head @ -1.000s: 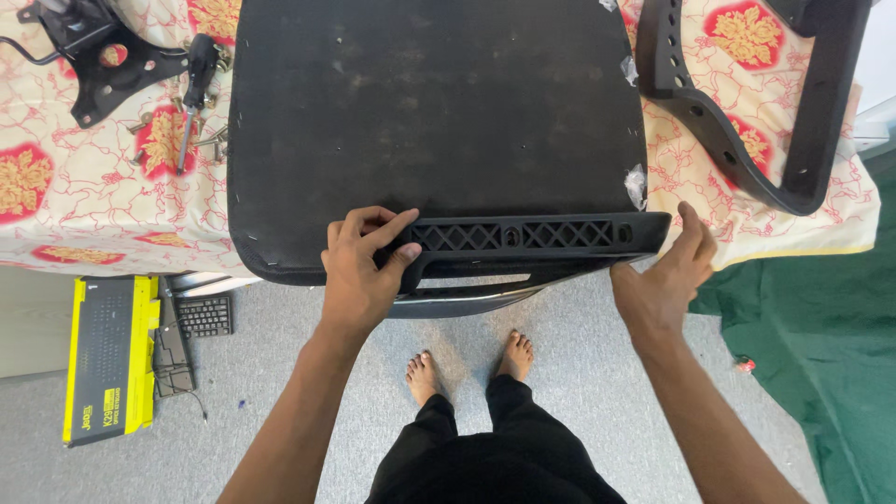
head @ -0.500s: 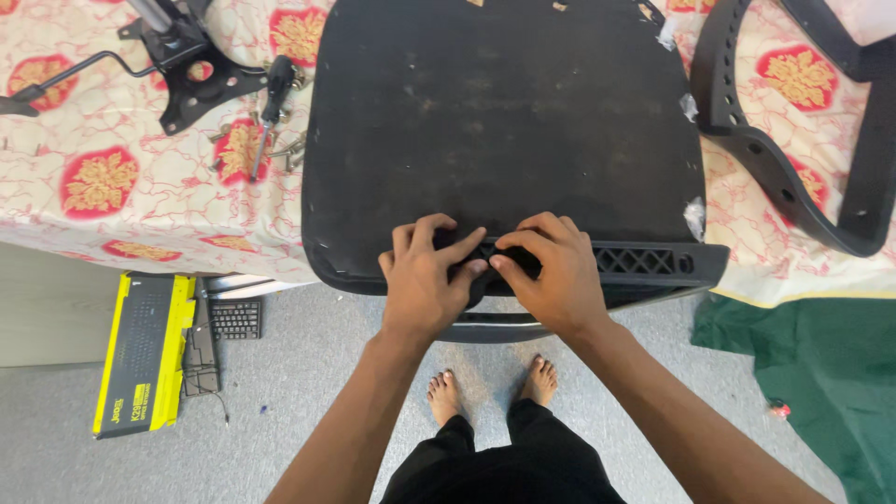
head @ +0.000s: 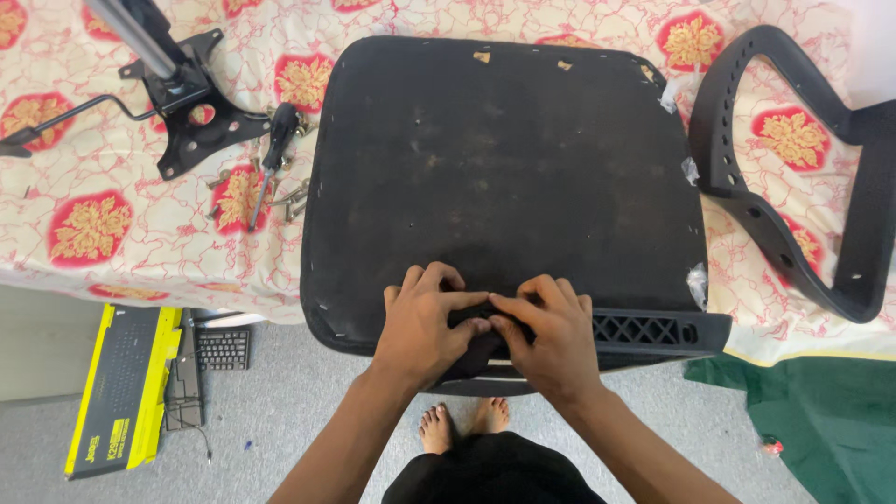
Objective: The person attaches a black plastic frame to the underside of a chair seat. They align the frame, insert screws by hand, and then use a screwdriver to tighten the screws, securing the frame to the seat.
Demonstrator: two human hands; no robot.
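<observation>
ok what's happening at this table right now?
A person has both hands on a black lattice bar at the near edge of an upturned chair seat. The left hand and right hand meet, fingers pinching the bar. A screwdriver, loose bolts, a metal bracket and an armrest lie on the floral cloth.

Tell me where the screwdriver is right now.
In the head view the screwdriver lies on the patterned tablecloth, upper left, just left of the black seat base and right of the black metal chair mechanism, among loose screws.
</observation>
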